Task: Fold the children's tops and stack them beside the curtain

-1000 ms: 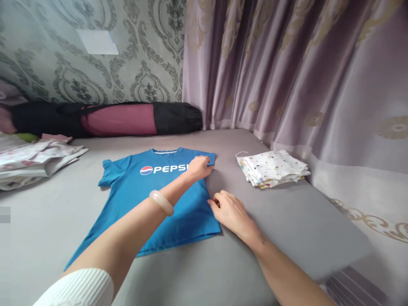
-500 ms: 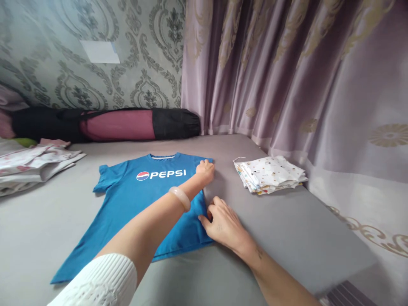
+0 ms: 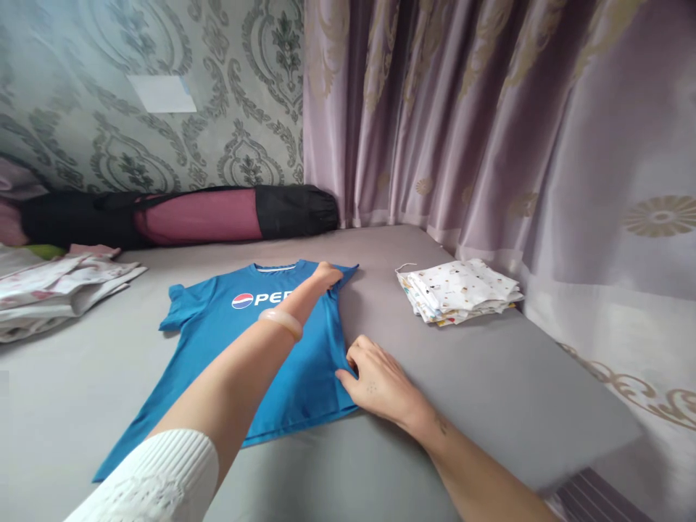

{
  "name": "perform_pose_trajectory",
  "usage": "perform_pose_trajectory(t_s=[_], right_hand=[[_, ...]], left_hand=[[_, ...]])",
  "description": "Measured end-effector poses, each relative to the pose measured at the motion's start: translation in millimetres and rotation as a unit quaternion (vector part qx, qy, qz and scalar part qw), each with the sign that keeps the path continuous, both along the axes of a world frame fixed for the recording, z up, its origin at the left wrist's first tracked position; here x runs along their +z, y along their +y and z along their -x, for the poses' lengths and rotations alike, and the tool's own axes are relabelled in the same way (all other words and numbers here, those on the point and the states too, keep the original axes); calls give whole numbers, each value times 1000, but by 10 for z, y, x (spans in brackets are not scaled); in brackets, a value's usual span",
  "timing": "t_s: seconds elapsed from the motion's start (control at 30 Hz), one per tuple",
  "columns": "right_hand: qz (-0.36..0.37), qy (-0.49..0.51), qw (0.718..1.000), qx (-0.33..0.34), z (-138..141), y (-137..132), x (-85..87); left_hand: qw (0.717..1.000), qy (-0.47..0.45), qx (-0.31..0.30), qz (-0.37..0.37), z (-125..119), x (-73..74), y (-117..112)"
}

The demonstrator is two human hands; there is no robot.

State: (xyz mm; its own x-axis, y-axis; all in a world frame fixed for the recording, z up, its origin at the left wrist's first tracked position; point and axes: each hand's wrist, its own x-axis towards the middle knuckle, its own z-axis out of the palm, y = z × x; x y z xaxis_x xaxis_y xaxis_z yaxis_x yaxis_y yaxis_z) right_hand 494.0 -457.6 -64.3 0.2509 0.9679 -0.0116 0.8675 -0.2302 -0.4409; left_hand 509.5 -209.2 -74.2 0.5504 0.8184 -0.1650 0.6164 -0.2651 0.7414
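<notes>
A blue T-shirt [image 3: 228,341] with a white and red logo lies flat on the grey bed [image 3: 462,377], its front facing up. My left hand [image 3: 326,276] reaches across it and pinches the shirt's right shoulder near the collar. A pale bangle sits on that wrist. My right hand [image 3: 375,380] is closed on the shirt's right side edge lower down, where the cloth bunches into a ridge. The shirt's right sleeve is folded inward out of sight.
A folded white patterned cloth stack [image 3: 462,290] sits to the right near the mauve curtain [image 3: 489,123]. A black and maroon rolled bag [image 3: 190,214] lies along the patterned wall. Light folded clothes [image 3: 54,290] are piled at the left.
My left hand has slid leftward along the shoulder, pulling the shirt's right edge inward and covering part of the logo. My right hand has gathered the side edge.
</notes>
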Motion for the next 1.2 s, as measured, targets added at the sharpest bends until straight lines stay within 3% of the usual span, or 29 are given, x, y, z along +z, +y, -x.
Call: perform_pose_trajectory(t_s=[0.2, 0.53, 0.73, 0.97, 1.2], right_hand=[[2, 0, 1000, 3, 28, -10, 29], [-15, 24, 999, 20, 74, -11, -8], [-33, 58, 997, 49, 118, -22, 12], [-56, 95, 989, 97, 191, -4, -5], [-59, 164, 970, 168, 211, 8, 36]], left_hand=[[976, -151, 109, 110, 255, -51, 143], [928, -298, 148, 168, 741, -186, 196], [941, -277, 170, 92, 986, -244, 212], [970, -226, 92, 7, 1095, -280, 198], [963, -249, 79, -67, 1104, -503, 281]])
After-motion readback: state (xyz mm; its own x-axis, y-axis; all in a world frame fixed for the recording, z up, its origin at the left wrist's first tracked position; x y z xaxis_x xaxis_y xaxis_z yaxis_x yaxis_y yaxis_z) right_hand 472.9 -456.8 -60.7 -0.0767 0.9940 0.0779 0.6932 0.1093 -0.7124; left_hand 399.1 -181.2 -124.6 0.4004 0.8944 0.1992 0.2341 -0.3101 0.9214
